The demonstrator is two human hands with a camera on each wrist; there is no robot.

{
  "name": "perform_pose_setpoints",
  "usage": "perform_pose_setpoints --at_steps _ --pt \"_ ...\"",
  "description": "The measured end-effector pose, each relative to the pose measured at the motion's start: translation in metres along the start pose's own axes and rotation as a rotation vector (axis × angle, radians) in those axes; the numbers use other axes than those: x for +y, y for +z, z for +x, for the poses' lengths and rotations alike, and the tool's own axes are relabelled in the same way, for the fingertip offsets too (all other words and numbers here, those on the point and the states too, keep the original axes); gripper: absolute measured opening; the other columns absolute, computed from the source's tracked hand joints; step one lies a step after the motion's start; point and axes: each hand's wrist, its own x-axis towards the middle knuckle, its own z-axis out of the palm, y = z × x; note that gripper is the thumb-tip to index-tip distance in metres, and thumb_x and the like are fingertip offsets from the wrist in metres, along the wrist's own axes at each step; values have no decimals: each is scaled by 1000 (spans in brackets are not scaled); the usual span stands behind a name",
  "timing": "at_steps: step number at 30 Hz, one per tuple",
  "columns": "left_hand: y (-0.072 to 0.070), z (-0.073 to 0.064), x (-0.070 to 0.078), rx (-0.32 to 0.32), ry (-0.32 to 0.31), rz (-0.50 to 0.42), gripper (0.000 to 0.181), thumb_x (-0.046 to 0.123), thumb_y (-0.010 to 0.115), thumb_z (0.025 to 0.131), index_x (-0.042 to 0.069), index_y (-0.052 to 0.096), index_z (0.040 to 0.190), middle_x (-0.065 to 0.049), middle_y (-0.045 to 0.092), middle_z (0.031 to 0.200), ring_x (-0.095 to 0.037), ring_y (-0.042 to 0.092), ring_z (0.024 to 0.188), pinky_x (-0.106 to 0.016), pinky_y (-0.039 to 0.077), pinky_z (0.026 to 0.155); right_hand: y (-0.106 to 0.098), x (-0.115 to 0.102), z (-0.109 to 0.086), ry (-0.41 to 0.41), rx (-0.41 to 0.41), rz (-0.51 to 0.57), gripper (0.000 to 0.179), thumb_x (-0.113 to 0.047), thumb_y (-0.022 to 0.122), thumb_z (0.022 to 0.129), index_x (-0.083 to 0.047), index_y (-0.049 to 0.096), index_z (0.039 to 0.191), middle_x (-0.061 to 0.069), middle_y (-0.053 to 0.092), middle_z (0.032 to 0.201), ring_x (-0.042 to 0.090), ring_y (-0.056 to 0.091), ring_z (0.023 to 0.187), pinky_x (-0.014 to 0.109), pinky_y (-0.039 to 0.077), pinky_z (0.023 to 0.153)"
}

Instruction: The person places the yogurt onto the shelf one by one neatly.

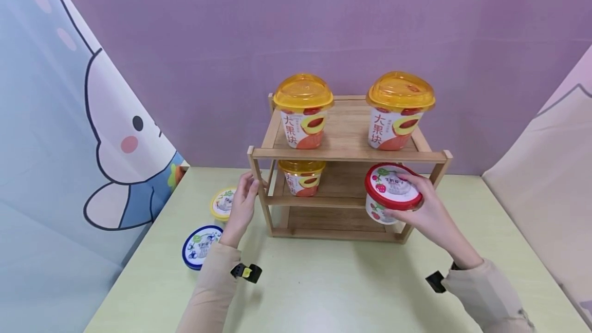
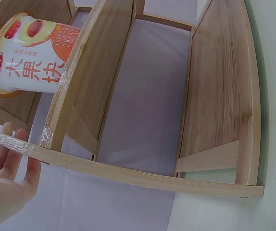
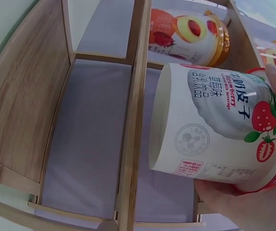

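A three-tier wooden shelf rack (image 1: 324, 233) stands on the table. My right hand (image 1: 427, 204) grips a white strawberry milk beverage cup (image 3: 215, 125) with a red lid (image 1: 407, 200), fingers and thumb round the lid's right side. The cup is upright in front of the right part of the middle tier; the right wrist view shows its base close to a wooden rail (image 3: 133, 120). On the other side, my left hand (image 1: 242, 204) holds the left front post (image 2: 104, 172), with fingertips showing past its edge in the left wrist view.
Two orange-lidded peach cups (image 1: 302, 112) (image 1: 400, 112) stand on the top tier, and another orange-lidded cup (image 1: 301, 179) is on the middle tier's left. Left of the rack, a yellow-lidded cup (image 1: 222, 203) and a blue-lidded cup (image 1: 198, 248) sit on the table (image 1: 324, 287).
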Motion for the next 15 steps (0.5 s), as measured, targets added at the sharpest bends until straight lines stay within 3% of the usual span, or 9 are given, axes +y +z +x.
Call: perform_pose_setpoints --at_steps 4,9,11,15 --pt "1 -1 3 1 -5 10 32 15 34 97 -3 36 123 -26 48 109 -34 46 109 -37 33 96 0 2 9 -1 -18 3 73 -21 74 72 -6 34 132 18 32 124 33 36 110 11 40 73" --pt "2 -3 10 6 -12 18 31 13 34 97 -5 36 122 -26 49 109 -36 45 108 -35 34 95 1 7 20 -16 -32 1 76 -21 73 73 -7 30 133 18 31 128 34 36 112 31 44 82" --pt "1 -2 5 7 -4 14 33 17 35 96 -3 37 122 -27 49 109 -35 46 108 -36 33 96 1 9 24 -23 -38 5 77 -22 73 73 -7 29 134 18 30 128 34 36 113 43 44 84" --pt "-1 0 -1 2 -5 4 33 19 36 96 -1 38 122 -27 49 109 -35 45 109 -39 32 97 0 12 32 -38 -45 44 81 -21 73 73 -10 24 136 17 30 130 35 35 115 55 38 86"
